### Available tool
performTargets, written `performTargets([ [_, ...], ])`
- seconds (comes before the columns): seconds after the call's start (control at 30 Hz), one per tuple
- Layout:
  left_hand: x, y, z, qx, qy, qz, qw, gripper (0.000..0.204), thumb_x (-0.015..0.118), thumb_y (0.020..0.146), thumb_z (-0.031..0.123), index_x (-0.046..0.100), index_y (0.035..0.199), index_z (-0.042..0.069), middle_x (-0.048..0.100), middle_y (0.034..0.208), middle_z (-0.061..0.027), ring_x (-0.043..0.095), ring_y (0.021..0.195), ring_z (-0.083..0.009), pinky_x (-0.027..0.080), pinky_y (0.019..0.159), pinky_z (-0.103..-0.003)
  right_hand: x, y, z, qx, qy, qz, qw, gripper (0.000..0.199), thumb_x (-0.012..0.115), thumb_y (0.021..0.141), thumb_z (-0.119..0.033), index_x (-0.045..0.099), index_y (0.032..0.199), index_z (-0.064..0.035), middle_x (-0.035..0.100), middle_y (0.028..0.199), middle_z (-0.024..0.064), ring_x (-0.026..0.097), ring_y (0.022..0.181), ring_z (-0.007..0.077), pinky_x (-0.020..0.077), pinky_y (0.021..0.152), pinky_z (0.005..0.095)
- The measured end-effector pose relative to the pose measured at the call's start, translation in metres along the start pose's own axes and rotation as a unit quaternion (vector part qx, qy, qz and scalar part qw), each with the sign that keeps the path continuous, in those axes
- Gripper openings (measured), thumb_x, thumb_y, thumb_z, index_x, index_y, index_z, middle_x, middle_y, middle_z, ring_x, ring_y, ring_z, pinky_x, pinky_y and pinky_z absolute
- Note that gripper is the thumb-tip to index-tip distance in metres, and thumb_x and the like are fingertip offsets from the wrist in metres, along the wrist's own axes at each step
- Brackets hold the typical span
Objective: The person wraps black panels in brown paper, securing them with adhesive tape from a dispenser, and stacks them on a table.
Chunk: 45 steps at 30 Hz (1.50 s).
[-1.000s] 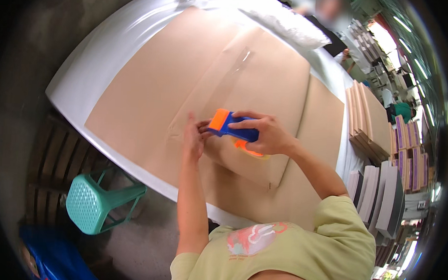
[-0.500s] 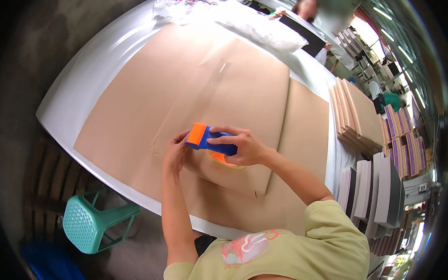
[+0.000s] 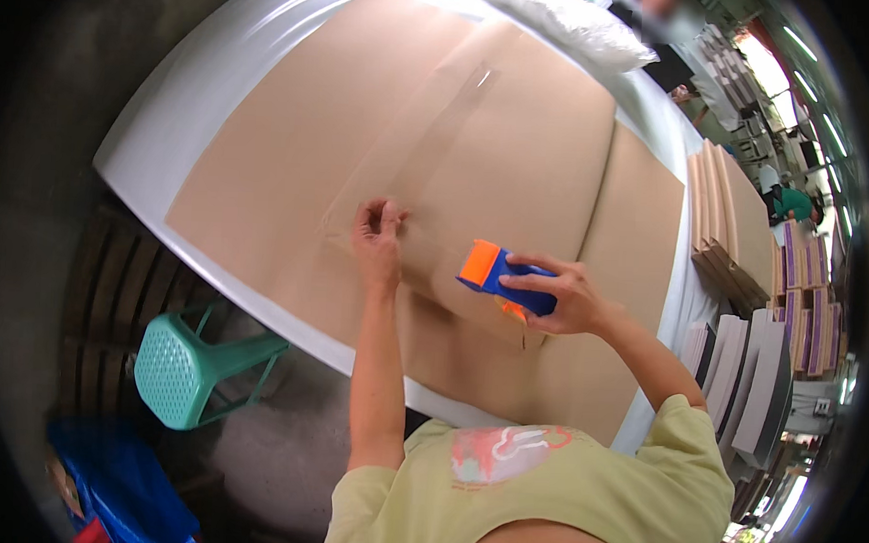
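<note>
My right hand (image 3: 572, 295) grips a blue and orange tape dispenser (image 3: 520, 280), raised over the near part of a brown cardboard wrap (image 3: 515, 150). The dispenser's orange end points left, toward my other hand. Near the wrap's front fold, my left hand (image 3: 380, 239) has its fingers curled together in a pinch. Whatever is between those fingertips is too small or too clear to make out. A shiny strip of clear tape (image 3: 459, 114) runs along the seam on top of the cardboard, beyond my left hand.
The cardboard lies on a white-covered table (image 3: 161, 147). A green plastic stool (image 3: 177, 368) stands at the left, with a blue sheet (image 3: 125, 486) near it. Stacked brown packs (image 3: 738, 215) and grey boards (image 3: 747, 378) are at the right. A white plastic bag (image 3: 582, 28) lies at the far edge.
The tape dispenser has moved right in my right hand, away from my left. My left hand has moved a little farther over the cardboard. The view has shifted.
</note>
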<state>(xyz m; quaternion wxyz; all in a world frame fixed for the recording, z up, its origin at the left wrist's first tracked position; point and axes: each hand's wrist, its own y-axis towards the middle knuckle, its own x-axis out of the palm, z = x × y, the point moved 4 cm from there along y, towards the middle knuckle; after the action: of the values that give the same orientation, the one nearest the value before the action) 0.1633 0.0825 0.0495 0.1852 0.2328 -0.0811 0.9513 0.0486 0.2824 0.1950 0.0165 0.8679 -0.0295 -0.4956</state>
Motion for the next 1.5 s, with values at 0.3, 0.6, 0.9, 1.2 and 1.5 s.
performTargets([
  [0.3, 0.008, -0.006, 0.008, 0.100, 0.020, 0.117, 0.988, 0.017, 0.058, 0.087, 0.008, 0.052, 0.102, 0.005, 0.037, 0.093, 0.0016, 0.045, 0.082, -0.0075, 0.054, 0.081, -0.029, 0.013, 0.054, 0.010, 0.009, -0.019, -0.068, 0.998, 0.040, 0.067, 0.060, -0.015, 0.067, 0.100, -0.0140, 0.059, 0.111, 0.0094, 0.063, 0.080, 0.0266, 0.0522, 0.071, 0.0346],
  [0.6, 0.009, -0.014, 0.012, 0.148, 0.114, 0.028, 0.982, 0.065, 0.066, 0.072, -0.003, 0.036, 0.129, 0.007, 0.030, 0.110, -0.0061, 0.035, 0.101, -0.0144, 0.041, 0.090, -0.031, 0.015, 0.065, 0.017, 0.016, -0.019, -0.057, 0.998, 0.033, 0.065, 0.064, -0.020, 0.068, 0.097, -0.0135, 0.060, 0.109, 0.0061, 0.063, 0.081, 0.0239, 0.0515, 0.071, 0.0335],
  [0.9, 0.009, -0.014, 0.002, 0.296, 0.512, 0.050, 0.805, 0.091, 0.075, 0.066, 0.013, 0.024, 0.142, 0.013, 0.027, 0.125, -0.0186, 0.031, 0.118, -0.0322, 0.033, 0.091, -0.046, 0.016, 0.071, 0.014, 0.054, -0.044, -0.105, 0.992, 0.034, 0.066, 0.064, -0.021, 0.067, 0.097, -0.0154, 0.058, 0.103, 0.0042, 0.062, 0.076, 0.0238, 0.0512, 0.069, 0.0341],
  [1.2, -0.024, 0.013, 0.074, -0.022, 0.656, 0.257, 0.709, 0.120, 0.074, 0.062, 0.055, -0.002, 0.144, 0.010, -0.015, 0.146, -0.0241, 0.006, 0.136, -0.0368, 0.023, 0.092, -0.059, 0.016, 0.068, 0.014, 0.037, -0.030, -0.112, 0.993, 0.027, 0.061, 0.072, -0.029, 0.065, 0.094, -0.0146, 0.056, 0.099, 0.0032, 0.060, 0.076, 0.0255, 0.0496, 0.064, 0.0369],
  [1.5, 0.035, -0.054, 0.044, 0.300, 0.534, -0.213, 0.761, 0.059, 0.045, 0.091, 0.040, 0.032, 0.137, 0.007, 0.035, 0.140, -0.0109, 0.029, 0.132, -0.0236, 0.016, 0.108, -0.043, 0.021, 0.071, 0.016, 0.027, -0.046, -0.132, 0.990, 0.029, 0.060, 0.070, -0.023, 0.065, 0.097, -0.0140, 0.058, 0.109, 0.0027, 0.061, 0.078, 0.0258, 0.0504, 0.067, 0.0353],
])
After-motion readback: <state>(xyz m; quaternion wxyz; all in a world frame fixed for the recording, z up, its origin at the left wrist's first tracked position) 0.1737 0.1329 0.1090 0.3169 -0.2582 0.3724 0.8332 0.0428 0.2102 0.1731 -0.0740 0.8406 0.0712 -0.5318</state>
